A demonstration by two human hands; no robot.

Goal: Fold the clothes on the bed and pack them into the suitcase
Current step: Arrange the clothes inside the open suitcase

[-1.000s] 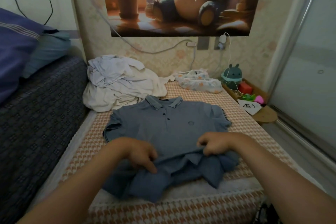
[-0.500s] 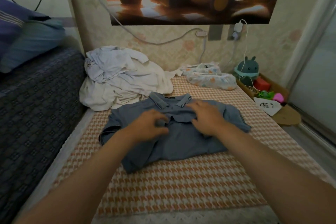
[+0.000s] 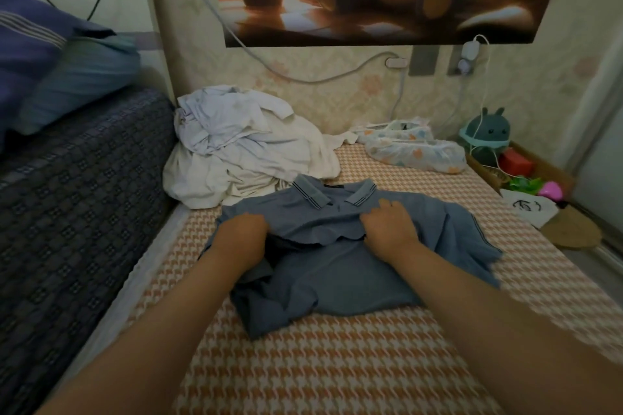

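Observation:
A blue polo shirt [image 3: 340,276] lies on the bed's orange-and-white checked cover [image 3: 337,364], its lower half folded up over the chest. My left hand [image 3: 242,236] grips the folded hem at the left, fingers curled under the cloth. My right hand [image 3: 387,222] holds the same hem at the right, just below the collar. Behind the shirt a heap of white clothes [image 3: 242,148] is piled against the wall. No suitcase is in view.
A dark patterned blanket [image 3: 77,199] and blue pillows [image 3: 67,71] rise along the left. A flowery white cloth bundle [image 3: 411,145] lies at the back right. Past the bed's right edge stand a green plush toy [image 3: 485,135], a box of small toys [image 3: 526,172] and a round mat [image 3: 573,232].
Both hands carried the shirt's bottom hem up from the near edge toward the collar, folding the shirt in half. They now hold the hem at chest height.

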